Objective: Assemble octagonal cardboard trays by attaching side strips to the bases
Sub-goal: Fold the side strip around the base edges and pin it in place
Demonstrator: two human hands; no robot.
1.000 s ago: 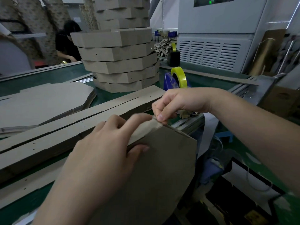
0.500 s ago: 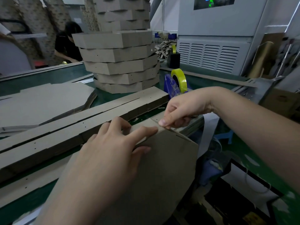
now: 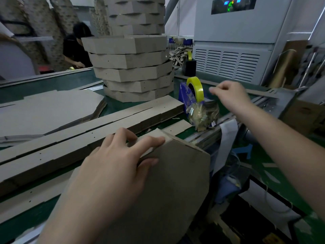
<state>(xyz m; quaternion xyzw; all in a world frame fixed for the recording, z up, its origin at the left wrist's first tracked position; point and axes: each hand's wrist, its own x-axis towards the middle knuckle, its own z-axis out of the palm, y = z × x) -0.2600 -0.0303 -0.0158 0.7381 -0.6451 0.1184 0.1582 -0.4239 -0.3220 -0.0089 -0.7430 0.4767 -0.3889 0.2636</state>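
The left hand (image 3: 119,164) pinches the top edge of an octagonal base (image 3: 167,191): fingers lie over the edge and thumb presses its near face. The base stands tilted at the near edge of the green table (image 3: 112,107), its lower part cut off by the frame. A side strip (image 3: 177,128) runs along that top edge under the fingers, and its free end lies flat on the table.

The right hand (image 3: 228,95) hovers higher and further right, just beside a blue tape dispenser (image 3: 182,95) with a yellow roll (image 3: 196,86). Its fingers are curled and blurred, so whether they pinch tape cannot be told. There is open air between the two hands.

A crumpled plastic bag (image 3: 204,113) hides the front of the dispenser. Long loose strips (image 3: 79,136) lie close behind the left hand, with flat bases (image 3: 49,110) at the left and a stack of finished trays (image 3: 131,67) behind them. The cardboard is plain grey-brown, and the strips have small punched holes.
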